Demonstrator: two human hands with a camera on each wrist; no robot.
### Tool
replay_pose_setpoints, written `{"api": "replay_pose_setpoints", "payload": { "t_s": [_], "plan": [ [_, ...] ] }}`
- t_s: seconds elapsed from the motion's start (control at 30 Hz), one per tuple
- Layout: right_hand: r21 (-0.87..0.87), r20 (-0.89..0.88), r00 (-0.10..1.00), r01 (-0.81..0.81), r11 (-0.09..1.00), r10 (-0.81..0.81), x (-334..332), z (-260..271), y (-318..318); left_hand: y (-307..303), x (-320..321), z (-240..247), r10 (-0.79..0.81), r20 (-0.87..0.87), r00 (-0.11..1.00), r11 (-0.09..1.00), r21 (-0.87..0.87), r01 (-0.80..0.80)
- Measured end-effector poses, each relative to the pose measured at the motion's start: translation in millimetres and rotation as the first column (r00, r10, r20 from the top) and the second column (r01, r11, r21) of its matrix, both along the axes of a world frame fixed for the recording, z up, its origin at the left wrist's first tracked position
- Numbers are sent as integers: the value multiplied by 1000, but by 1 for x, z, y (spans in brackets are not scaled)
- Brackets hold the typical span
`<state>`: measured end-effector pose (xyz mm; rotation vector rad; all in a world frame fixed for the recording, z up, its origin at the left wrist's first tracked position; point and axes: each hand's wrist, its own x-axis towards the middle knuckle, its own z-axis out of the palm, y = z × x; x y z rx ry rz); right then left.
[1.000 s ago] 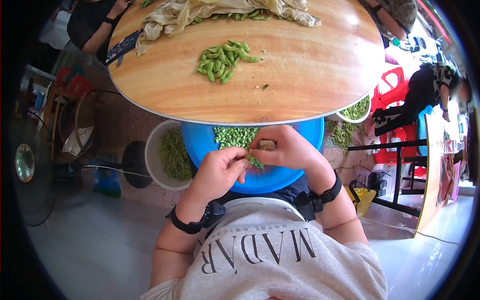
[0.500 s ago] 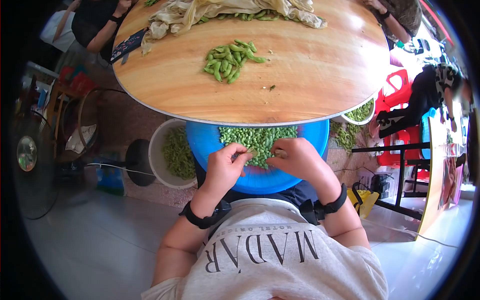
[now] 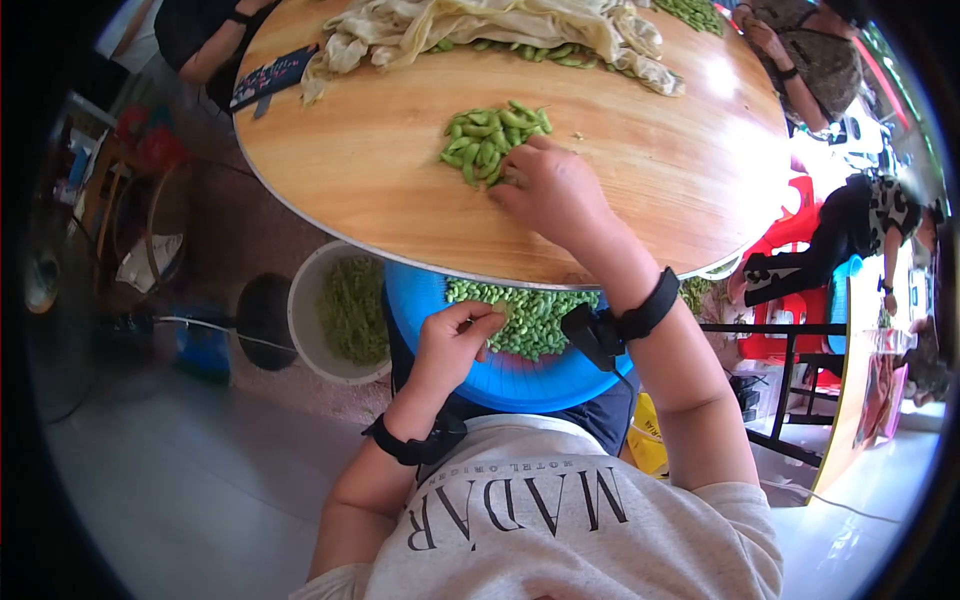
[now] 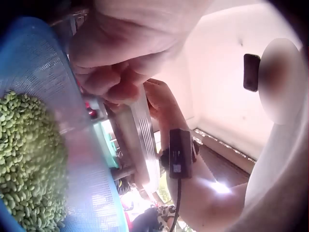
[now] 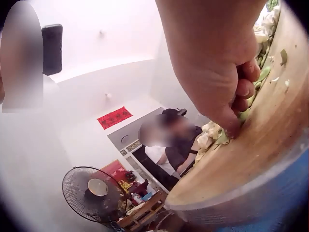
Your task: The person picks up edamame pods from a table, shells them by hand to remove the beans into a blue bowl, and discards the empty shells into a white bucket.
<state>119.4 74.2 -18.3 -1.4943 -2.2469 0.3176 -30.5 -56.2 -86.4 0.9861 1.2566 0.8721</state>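
On the round wooden table (image 3: 340, 160) lies a small pile of green soybean pods (image 3: 478, 140). My right hand (image 3: 560, 195) reaches over the table edge to its near right side. In the right wrist view, thumb and curled fingers pinch a green pod (image 5: 245, 115) close over the wood. My left hand (image 3: 452, 340) hovers above the blue basket (image 3: 420, 290), thumb and fingers drawn together; I cannot tell whether they hold anything. Shelled green beans (image 3: 540, 325) fill the basket's middle, seen close in the left wrist view as a heap of beans (image 4: 29, 159).
A white bucket of pods (image 3: 345, 310) stands left of the basket. Crumpled cream cloth (image 3: 480, 25) covers more pods at the table's back. Other people sit round the table. Red plastic stools (image 3: 800, 215) and a second table (image 3: 850, 400) stand at right, a fan (image 5: 94, 193) at left.
My right hand has moved from above the basket, forward and up to the pods on the table. The left hand has stayed over the basket. Earlier, both hands worked together on a pod there.
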Motion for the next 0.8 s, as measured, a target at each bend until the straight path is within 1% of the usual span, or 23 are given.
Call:
{"api": "replay_pose_setpoints", "payload": {
  "t_s": [0.07,0.1,0.17,0.2,0.27,0.3,0.33,0.37,0.4,0.43,0.47,0.5,0.53,0.57,0.6,0.63,0.67,0.7,0.73,0.77,0.8],
  "plan": [
    [7,49,999,-17,1000,17,-2,3,0,0,-10,-1,6,45,999,999,-51,-3],
    [41,82,996,-48,998,45,-1,1,1,2,-13,-1,10,74,997,998,-65,-5],
    [62,88,994,-65,996,59,-4,5,-2,4,-19,-6,45,147,988,996,-80,-33],
    [82,94,993,-72,994,64,-3,7,-2,4,-22,-5,69,109,992,996,-56,-63],
    [129,-30,998,-42,991,46,4,5,-2,3,-34,1,122,41,992,993,-1,-122],
    [153,-95,995,-25,988,40,9,4,-3,2,-46,4,172,-52,984,985,38,-170],
    [50,-251,968,24,998,-11,15,6,-6,1,-59,5,262,-102,960,964,68,-256],
    [-52,-395,916,57,997,-73,21,9,-11,-1,-75,1,330,-219,918,941,153,-301],
    [-157,-522,840,73,985,-145,28,14,-17,-3,-90,-1,409,-328,851,912,181,-369],
    [-349,-615,748,26,937,-250,33,19,-24,-5,-109,-8,384,-543,747,923,231,-307],
    [-420,-682,668,-24,907,-298,36,20,-31,-8,-118,-5,379,-699,606,924,319,-210],
    [-483,-735,580,-84,871,-351,38,20,-38,-7,-123,-6,440,-770,462,888,448,-100],
    [-535,-773,485,-154,831,-408,39,20,-46,-5,-125,-7,512,-802,306,837,547,33],
    [-547,-773,481,-178,818,-412,38,19,-52,-9,-121,-7,500,-729,468,818,574,20],
    [-556,-772,486,-203,806,-410,36,18,-59,-7,-91,27,471,-634,614,803,596,-1],
    [-566,-770,492,-235,790,-405,33,17,-67,-7,-62,55,432,-520,737,791,612,-32],
    [-570,-772,500,-269,776,-393,29,17,-73,-6,-38,70,376,-435,818,775,632,-20],
    [-577,-769,506,-283,767,-392,25,14,-80,-3,-19,77,350,-411,842,727,686,32],
    [-575,-775,504,-311,757,-382,22,13,-87,-1,-4,80,297,-420,858,728,681,81],
    [-575,-780,501,-334,747,-376,20,13,-93,3,5,73,261,-466,845,691,702,174],
    [-574,-784,498,-353,739,-372,20,11,-99,2,9,69,257,-450,856,677,715,173]
  ]
}}
